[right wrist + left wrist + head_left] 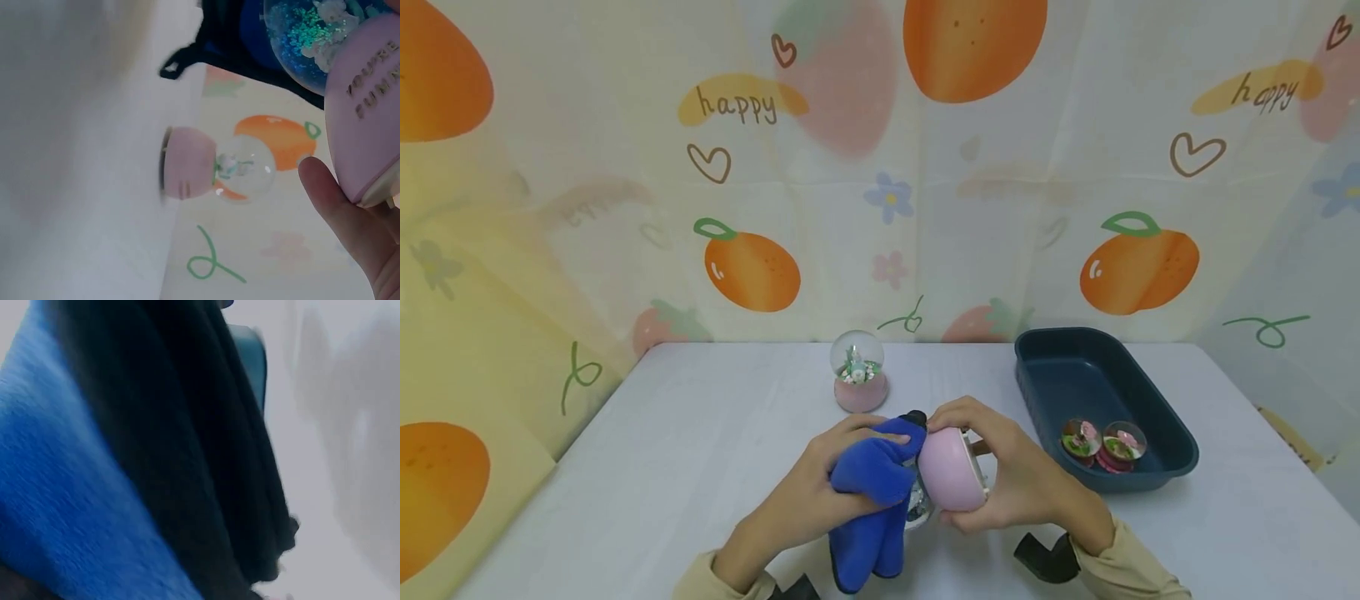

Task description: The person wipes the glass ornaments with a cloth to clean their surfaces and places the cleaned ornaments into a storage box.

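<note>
My right hand (1018, 471) grips a snow globe by its pink base (951, 473), which is tipped on its side. Raised lettering shows on that base (369, 100) in the right wrist view, and the glass dome (312, 44) holds glitter and white figures. A blue cloth (876, 471) with a dark edge is bunched in my left hand (816, 483) and lies against the dome, partly covering it. In the left wrist view the cloth (81, 487) fills most of the picture and hides the fingers.
Behind the hands, a second snow globe (860, 392) with a pink base stands upright on the white table (700, 425). To the right is a dark blue tray (1052, 400) with two small globes, one (1081, 439) beside the other (1122, 446), in its near end.
</note>
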A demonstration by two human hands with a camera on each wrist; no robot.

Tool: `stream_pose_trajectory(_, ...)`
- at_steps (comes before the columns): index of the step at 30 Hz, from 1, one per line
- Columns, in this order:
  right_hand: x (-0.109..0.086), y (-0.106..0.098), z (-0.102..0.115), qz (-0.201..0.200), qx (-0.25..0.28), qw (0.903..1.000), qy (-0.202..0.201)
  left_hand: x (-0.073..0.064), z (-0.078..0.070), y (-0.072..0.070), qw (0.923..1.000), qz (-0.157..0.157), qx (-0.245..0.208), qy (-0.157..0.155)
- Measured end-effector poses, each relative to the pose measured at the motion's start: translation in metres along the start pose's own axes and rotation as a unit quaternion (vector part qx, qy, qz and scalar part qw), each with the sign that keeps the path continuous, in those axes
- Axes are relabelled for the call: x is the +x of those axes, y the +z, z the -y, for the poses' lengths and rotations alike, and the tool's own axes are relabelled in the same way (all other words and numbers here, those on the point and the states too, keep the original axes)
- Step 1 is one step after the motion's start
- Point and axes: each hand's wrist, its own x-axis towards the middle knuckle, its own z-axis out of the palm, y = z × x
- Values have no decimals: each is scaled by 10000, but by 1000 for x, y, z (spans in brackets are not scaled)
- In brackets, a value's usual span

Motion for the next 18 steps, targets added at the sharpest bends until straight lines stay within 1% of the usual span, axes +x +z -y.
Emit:
stream_pose_trajectory(3,0,0,0,-127,-50,9998,111,-2,-2,1,9990,-132,401,158)
stream_pose_trajectory(4,0,0,1,-170,-69,9997,134,-2,-2,1,9986,-173,469,177)
stream_pose_trajectory(6,0,0,3,-242,-94,9996,148,-2,-3,1,9986,-206,467,146)
stream_pose_trajectory(9,1,-1,6,-299,-85,9995,81,-1,-2,-1,9998,-151,146,-22)
stream_pose_trajectory(11,1,-1,8,-305,-60,9995,34,0,-1,-2,9996,-85,-167,-203)
stream_pose_trajectory(13,1,-1,11,-297,-15,9996,20,0,2,-3,9983,3,-500,-297)
stream_pose_trajectory(16,1,-1,13,-303,59,9995,-97,0,6,-4,9936,149,-1074,-308)
stream_pose_trajectory(17,0,-1,14,-317,101,9993,-184,0,7,-4,9912,212,-1273,-279)
stream_pose_trajectory(18,0,-1,14,-353,146,9989,-279,0,9,-5,9891,264,-1438,-178)
